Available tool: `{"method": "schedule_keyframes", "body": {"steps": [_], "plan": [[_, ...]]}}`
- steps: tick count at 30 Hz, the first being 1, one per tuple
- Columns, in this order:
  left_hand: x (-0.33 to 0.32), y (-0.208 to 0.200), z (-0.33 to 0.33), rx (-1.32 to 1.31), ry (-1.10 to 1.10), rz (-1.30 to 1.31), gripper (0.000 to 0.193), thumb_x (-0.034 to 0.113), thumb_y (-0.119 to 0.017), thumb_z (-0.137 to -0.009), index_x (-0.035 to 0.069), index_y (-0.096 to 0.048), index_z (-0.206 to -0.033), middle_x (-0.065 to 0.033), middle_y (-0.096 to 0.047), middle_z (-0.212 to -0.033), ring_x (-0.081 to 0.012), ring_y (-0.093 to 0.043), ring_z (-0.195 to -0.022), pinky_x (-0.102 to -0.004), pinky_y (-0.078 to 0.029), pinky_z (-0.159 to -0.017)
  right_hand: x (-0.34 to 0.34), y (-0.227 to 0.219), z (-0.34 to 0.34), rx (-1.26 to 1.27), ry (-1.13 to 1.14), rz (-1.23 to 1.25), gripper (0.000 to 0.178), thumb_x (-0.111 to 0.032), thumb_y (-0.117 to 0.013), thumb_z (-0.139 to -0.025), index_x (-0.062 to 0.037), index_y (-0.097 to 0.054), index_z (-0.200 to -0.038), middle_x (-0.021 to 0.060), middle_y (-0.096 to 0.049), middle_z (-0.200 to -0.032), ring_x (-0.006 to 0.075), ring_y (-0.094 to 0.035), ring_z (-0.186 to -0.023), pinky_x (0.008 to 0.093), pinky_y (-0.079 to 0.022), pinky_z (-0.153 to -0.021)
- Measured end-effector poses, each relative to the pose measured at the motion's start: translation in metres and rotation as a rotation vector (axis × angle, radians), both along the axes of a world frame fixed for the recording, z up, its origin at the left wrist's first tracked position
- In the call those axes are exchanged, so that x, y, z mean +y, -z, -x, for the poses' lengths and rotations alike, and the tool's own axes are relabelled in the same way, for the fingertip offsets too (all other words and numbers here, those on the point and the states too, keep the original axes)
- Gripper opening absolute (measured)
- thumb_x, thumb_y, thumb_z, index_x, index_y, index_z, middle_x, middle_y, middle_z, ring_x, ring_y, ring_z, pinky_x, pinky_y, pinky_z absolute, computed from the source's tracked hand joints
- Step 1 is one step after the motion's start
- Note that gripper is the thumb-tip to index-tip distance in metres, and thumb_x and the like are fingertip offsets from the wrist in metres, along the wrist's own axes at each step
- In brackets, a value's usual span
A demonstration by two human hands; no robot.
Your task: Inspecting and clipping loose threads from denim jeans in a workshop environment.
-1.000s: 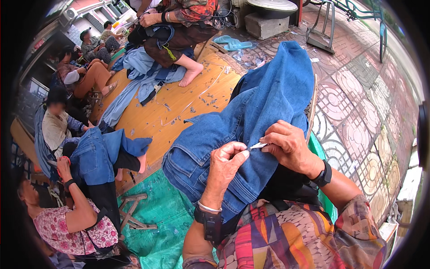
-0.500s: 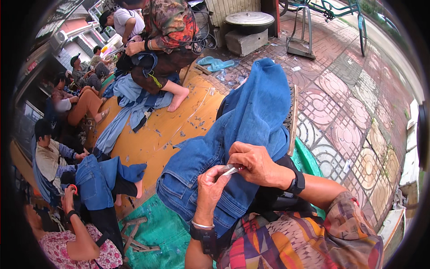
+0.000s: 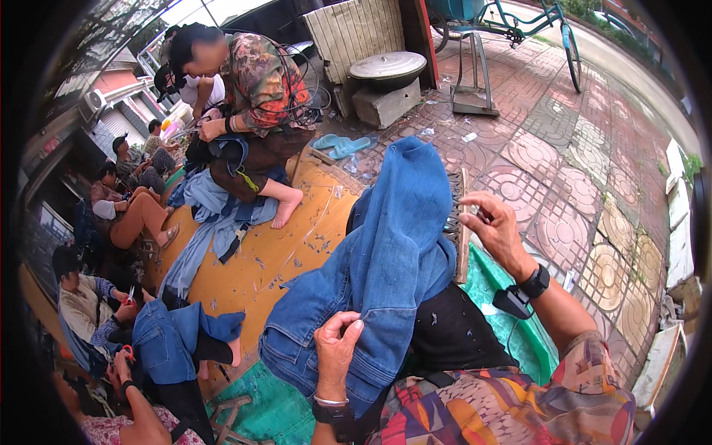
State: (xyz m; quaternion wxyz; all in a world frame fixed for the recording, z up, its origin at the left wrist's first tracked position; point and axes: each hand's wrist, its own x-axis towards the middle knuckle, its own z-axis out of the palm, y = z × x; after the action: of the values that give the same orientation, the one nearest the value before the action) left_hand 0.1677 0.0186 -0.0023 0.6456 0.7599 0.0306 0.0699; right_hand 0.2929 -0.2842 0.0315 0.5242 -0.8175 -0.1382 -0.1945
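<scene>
A pair of blue jeans (image 3: pixel 400 222) lies across my lap, one leg sticking up and away from me. With thumb and fingers pressed together, my left hand (image 3: pixel 338 352) pinches the denim near the waist and pocket part. My right hand (image 3: pixel 498 231) is off to the right, apart from the jeans, beside a wooden-edged frame (image 3: pixel 463 230). Its fingers are curled in, with a small dark bit between them that is too small to name.
An orange board (image 3: pixel 304 245) strewn with scraps spreads ahead, with green sheeting (image 3: pixel 274 411) nearer me. Co-workers with denim sit along the left; one person (image 3: pixel 256 96) bends over cloth farther ahead. Blue slippers (image 3: pixel 343 146), a lidded pan (image 3: pixel 387 68) and a tricycle (image 3: pixel 519 30) stand beyond.
My hands have parted: the right one has swung right and away from the jeans. The small pale thing that was between both hands no longer shows. The left hand now rests on the denim.
</scene>
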Motion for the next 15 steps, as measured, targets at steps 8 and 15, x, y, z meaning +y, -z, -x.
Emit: {"method": "schedule_keyframes", "body": {"steps": [8, 15], "plan": [[-0.002, 0.003, 0.006, -0.017, -0.018, -0.017, 0.011, 0.002, -0.066, -0.082, -0.003, -0.065, -0.091, 0.0049, -0.056, -0.079, -0.0027, -0.047, -0.070, -0.0179, -0.039, -0.063, 0.044, -0.031, -0.153, -0.289, -0.184, 0.114, 0.038, -0.021, -0.073, -0.076, -0.0038, -0.063, -0.108, 0.0128, -0.064, -0.102, 0.0255, -0.062, -0.094, 0.0294, -0.051, -0.078], [0.000, 0.008, 0.005, -0.055, -0.059, -0.104, 0.011, 0.007, -0.068, -0.080, -0.002, -0.066, -0.087, -0.0005, -0.060, -0.071, -0.0065, -0.052, -0.065, -0.0219, -0.043, -0.060, 0.062, 0.001, -0.191, 0.128, -0.271, 0.063, 0.020, -0.020, -0.070, -0.076, -0.0014, -0.065, -0.075, 0.0068, -0.058, -0.060, 0.0135, -0.055, -0.058, 0.0315, -0.044, -0.055]]}}
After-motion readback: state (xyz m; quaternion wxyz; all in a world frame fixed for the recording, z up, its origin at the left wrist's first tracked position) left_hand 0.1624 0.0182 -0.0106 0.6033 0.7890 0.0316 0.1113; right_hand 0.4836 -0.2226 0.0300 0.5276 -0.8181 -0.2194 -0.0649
